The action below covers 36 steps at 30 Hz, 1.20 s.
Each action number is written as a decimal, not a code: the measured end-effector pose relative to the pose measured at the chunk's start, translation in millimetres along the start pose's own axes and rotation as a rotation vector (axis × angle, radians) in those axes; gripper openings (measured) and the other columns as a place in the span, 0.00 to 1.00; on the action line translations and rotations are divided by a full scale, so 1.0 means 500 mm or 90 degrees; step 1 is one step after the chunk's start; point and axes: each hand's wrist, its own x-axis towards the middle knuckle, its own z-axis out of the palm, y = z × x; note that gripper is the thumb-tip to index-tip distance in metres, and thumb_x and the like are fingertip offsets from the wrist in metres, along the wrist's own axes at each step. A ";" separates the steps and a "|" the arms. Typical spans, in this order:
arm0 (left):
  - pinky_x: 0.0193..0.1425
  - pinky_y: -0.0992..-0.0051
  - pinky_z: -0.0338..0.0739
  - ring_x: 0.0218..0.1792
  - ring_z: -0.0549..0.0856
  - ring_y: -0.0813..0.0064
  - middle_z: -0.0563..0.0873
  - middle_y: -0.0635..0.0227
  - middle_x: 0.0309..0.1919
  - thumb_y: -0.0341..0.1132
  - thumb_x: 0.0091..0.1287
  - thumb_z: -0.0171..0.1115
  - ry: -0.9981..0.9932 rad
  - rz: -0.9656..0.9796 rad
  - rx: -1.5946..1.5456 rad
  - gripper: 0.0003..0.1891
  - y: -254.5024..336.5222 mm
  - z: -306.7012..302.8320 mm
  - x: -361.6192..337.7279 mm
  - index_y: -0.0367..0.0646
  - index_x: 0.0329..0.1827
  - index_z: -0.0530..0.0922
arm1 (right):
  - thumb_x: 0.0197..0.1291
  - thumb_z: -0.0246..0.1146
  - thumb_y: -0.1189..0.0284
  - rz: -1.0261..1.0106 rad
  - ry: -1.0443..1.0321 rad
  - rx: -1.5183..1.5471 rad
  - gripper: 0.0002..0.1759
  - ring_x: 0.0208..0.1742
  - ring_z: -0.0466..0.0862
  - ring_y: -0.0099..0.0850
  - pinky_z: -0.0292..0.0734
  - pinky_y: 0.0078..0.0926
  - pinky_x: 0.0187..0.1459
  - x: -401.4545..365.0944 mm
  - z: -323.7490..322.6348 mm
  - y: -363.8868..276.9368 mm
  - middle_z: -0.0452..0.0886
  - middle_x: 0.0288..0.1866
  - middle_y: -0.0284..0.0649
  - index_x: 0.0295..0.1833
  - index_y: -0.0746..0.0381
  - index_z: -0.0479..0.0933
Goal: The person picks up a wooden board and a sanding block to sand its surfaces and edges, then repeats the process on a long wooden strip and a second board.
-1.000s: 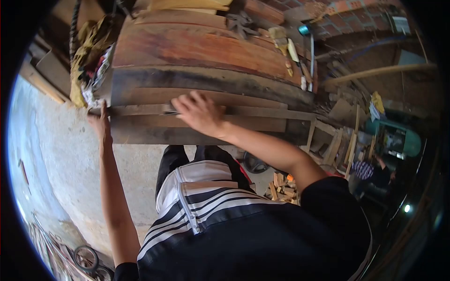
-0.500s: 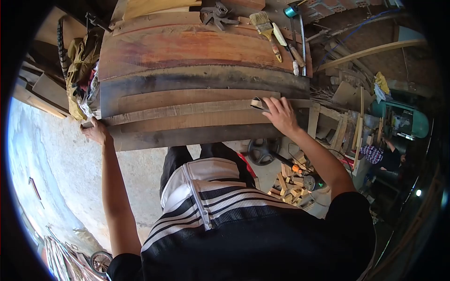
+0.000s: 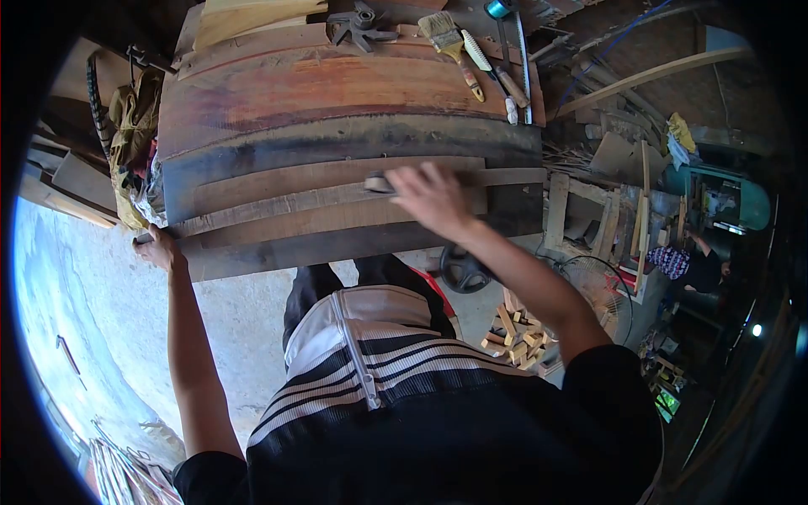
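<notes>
A long, narrow wooden strip (image 3: 282, 208) lies lengthwise over a wider thin board (image 3: 332, 218) on the workbench (image 3: 353, 246). My left hand (image 3: 158, 250) is closed around the strip's left end, just past the bench's left edge. My right hand (image 3: 431, 202), smeared by motion, is over the middle of the strip. Under its fingers is a sanding block (image 3: 378, 183), dark outside with a pale core, pressed against the strip. The strip's right end extends past the wider board.
At the bench's back lie a paintbrush (image 3: 452, 52), a white-handled tool (image 3: 475, 50), a wood-handled tool (image 3: 512, 87) and a dark multi-armed metal part (image 3: 360, 28). Wood offcuts (image 3: 519, 338) are piled on the floor. A person (image 3: 694, 268) is at far right.
My right hand has slid the sanding block leftward along the strip, from near its right end to the middle. My left hand still grips the left end. The whole view has shifted slightly.
</notes>
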 end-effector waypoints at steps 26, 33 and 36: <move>0.70 0.49 0.70 0.69 0.72 0.42 0.69 0.40 0.70 0.61 0.66 0.63 -0.009 -0.019 0.000 0.47 -0.029 0.016 0.021 0.33 0.76 0.59 | 0.71 0.63 0.54 0.798 0.057 -0.034 0.28 0.54 0.83 0.51 0.77 0.48 0.55 -0.430 0.068 0.546 0.81 0.54 0.52 0.64 0.66 0.74; 0.65 0.60 0.74 0.56 0.81 0.57 0.78 0.49 0.59 0.48 0.67 0.70 -0.152 -0.082 -0.301 0.38 -0.031 -0.040 0.004 0.32 0.71 0.62 | 0.62 0.65 0.36 1.192 0.204 0.565 0.38 0.40 0.88 0.35 0.83 0.36 0.42 -0.428 0.000 0.461 0.87 0.46 0.41 0.59 0.59 0.79; 0.64 0.63 0.76 0.55 0.81 0.62 0.79 0.50 0.56 0.43 0.68 0.70 -0.224 -0.120 -0.470 0.33 -0.083 -0.057 0.016 0.30 0.65 0.65 | 0.62 0.64 0.35 1.245 0.153 0.806 0.36 0.33 0.87 0.38 0.84 0.39 0.38 -0.466 0.000 0.446 0.86 0.39 0.41 0.51 0.60 0.80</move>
